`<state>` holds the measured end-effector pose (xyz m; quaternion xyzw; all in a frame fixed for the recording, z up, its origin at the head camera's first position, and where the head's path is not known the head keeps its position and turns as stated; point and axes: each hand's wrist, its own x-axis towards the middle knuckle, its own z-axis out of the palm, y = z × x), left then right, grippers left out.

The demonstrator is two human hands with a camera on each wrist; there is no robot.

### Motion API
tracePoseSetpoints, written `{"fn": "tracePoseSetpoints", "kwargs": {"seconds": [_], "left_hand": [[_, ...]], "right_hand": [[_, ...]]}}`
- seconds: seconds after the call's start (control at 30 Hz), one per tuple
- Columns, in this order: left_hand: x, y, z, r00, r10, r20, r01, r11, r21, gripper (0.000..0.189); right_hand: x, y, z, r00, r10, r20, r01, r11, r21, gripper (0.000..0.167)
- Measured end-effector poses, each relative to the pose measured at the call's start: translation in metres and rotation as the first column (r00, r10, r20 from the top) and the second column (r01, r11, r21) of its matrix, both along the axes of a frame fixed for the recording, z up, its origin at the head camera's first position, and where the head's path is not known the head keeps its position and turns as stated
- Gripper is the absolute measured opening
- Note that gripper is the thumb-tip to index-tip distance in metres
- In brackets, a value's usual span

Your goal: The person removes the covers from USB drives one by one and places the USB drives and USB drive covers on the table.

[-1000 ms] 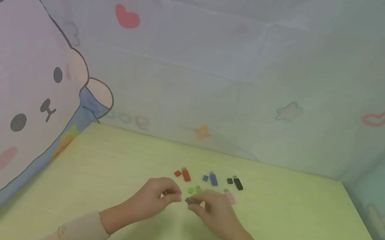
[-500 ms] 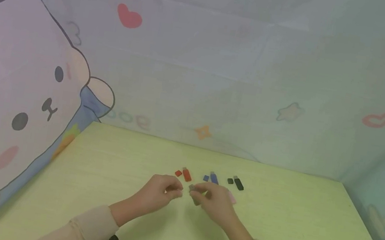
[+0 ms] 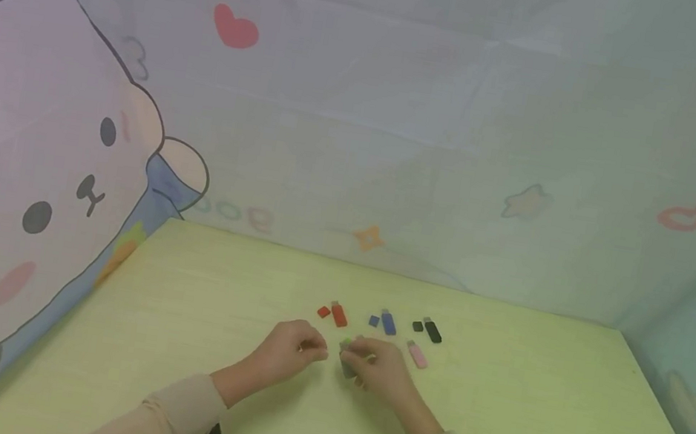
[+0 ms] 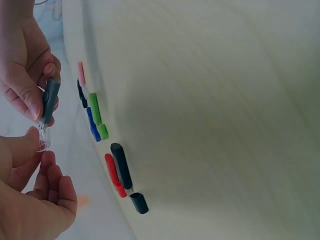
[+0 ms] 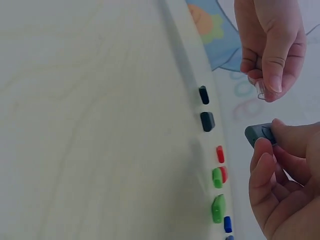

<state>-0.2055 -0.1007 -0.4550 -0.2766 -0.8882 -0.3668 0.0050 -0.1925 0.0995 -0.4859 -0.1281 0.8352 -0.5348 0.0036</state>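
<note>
My right hand (image 3: 389, 369) pinches a dark grey USB stick (image 4: 50, 100) between thumb and fingers. Facing it, my left hand (image 3: 286, 350) pinches a small clear cap (image 4: 45, 141) by its end. In the left wrist view the stick's metal end points at the cap, right at its mouth; the right wrist view shows a gap between cap and stick. Beyond the hands lie a red USB stick (image 3: 339, 314), a blue one (image 3: 388, 322) and a black one (image 3: 433, 331). A green USB stick (image 5: 218, 209) is partly hidden by my right hand in the head view.
Loose caps lie by their sticks: red (image 3: 323, 312), blue (image 3: 374, 321) and black (image 3: 418, 326). A pink USB stick (image 3: 417, 355) is just right of my right hand. Another dark stick (image 4: 121, 166) with its cap (image 4: 139, 203) shows in the left wrist view. A printed cloth (image 3: 360, 136) backs the table.
My right hand has turned the dark grey stick from lying sideways to a steeper angle, and the hand has shifted slightly. My left hand stays close to the same spot.
</note>
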Motion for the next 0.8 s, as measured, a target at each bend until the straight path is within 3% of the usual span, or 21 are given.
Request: {"fn": "tracePoseSetpoints", "kwargs": {"seconds": [0.23,0.47,0.8], "left_hand": [[-0.005,0.002,-0.014,1.0,-0.004,-0.017,0.003,0.999,-0.038,0.004],[-0.007,0.004,-0.021,0.999,-0.033,0.01,0.033,0.997,-0.076,0.006],[-0.007,0.006,-0.029,0.998,-0.047,0.04,0.052,0.99,-0.134,0.006]], "right_hand": [[-0.004,-0.005,-0.014,0.998,-0.02,0.059,0.018,0.999,0.032,0.028],[-0.003,-0.009,-0.019,0.992,-0.015,0.127,0.009,0.999,0.045,0.027],[-0.002,-0.013,-0.022,0.997,0.005,0.082,-0.019,0.984,0.178,0.025]]}}
